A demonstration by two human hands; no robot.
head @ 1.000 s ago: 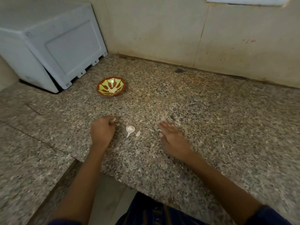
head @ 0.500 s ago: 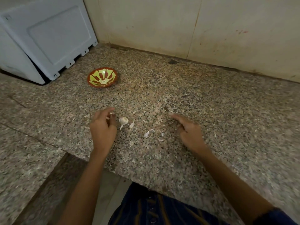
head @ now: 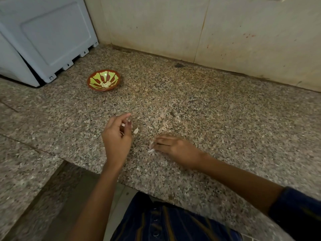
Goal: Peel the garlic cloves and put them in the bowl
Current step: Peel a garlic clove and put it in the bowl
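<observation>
A red bowl with a green pattern (head: 97,84) stands on the granite counter at the back left, with a few peeled garlic cloves (head: 106,84) inside it. My left hand (head: 116,138) hovers at the counter's middle, its thumb and fingers pinched around a small white garlic piece (head: 123,125) that is mostly hidden. A loose white garlic piece (head: 136,130) lies just right of that thumb. My right hand (head: 173,146) lies flat on the counter, fingers pointing left and holding nothing. A scrap of garlic skin (head: 151,150) lies at its fingertips.
A large white plastic appliance (head: 43,35) stands at the back left, close behind the bowl. A tiled wall (head: 208,32) runs along the back. The counter's front edge (head: 139,186) steps back at the lower left to a lower ledge (head: 20,171).
My left hand has closed over the small garlic that lay beside its thumb. My right hand has slid left and flattened next to the skin scraps. The camera has shifted.
</observation>
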